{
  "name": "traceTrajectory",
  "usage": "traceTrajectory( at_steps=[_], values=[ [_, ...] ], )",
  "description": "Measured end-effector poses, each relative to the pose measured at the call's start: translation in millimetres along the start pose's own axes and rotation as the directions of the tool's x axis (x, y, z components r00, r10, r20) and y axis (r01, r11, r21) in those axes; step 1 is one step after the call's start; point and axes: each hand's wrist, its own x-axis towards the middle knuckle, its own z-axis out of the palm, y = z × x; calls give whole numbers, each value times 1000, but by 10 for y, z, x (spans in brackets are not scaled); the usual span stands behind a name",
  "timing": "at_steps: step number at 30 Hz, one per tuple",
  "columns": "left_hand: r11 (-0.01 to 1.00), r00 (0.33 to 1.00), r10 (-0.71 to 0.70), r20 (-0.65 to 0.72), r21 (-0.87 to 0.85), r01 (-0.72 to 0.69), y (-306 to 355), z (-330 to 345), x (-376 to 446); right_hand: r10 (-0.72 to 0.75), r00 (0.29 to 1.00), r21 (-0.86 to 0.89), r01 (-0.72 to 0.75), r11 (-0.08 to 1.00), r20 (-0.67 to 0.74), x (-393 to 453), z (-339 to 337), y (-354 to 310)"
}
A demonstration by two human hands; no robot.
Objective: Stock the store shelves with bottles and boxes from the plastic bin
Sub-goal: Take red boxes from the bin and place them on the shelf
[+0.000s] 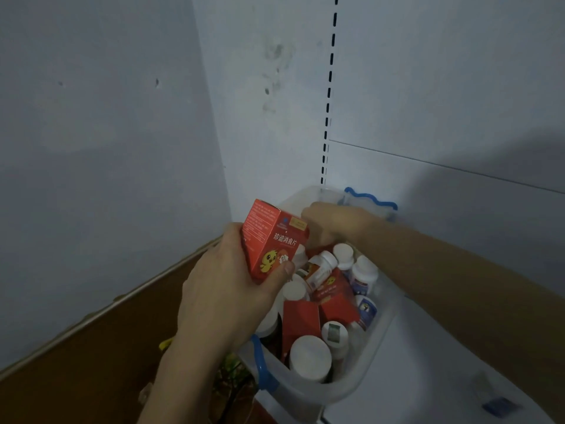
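Observation:
A clear plastic bin (371,367) with blue handles stands on the white shelf (428,362), filled with several white-capped bottles (310,356) and red boxes (299,324). My left hand (226,289) grips a red box (273,241) with a yellow chick printed on it, held above the bin's left side. My right hand (336,223) reaches down into the far end of the bin, fingers curled downward among the contents. What those fingers hold is hidden behind the red box.
The white back panel (443,102) of the shelving has a slotted upright (328,96) above the bin. A pale wall (107,133) is on the left, brown floor (91,362) below it. A blue label tag (498,405) sits at the shelf's front edge.

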Motion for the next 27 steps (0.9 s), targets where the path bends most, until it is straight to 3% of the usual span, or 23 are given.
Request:
traceTrajectory(
  at_steps=[6,10,13,15,18,21,27],
  values=[
    [999,1000,10,-28,-39,-11,-19,11,11,16,998,21,-18,1000,57,-60,58,-30],
    [995,999,7,-41,-103,-11,-20,-3,4,99,967,292,-28,956,-233,-263,-220,159],
    [985,999,0,-47,-175,-8,8,-34,-9,235,841,481,33,876,-487,-794,-438,263],
    [973,996,-4,-89,-231,-17,98,-86,-50,356,756,645,113,756,-549,-1229,-450,314],
    [949,987,39,-153,-303,-84,371,-184,-142,489,688,793,214,570,-537,-1919,-308,364],
    [892,974,145,-177,-403,-206,777,-161,-288,586,586,823,306,479,-559,-2620,-35,375],
    [644,923,379,-71,-696,-318,1820,326,-998,856,377,882,439,172,-355,-4225,820,372]
  ],
)
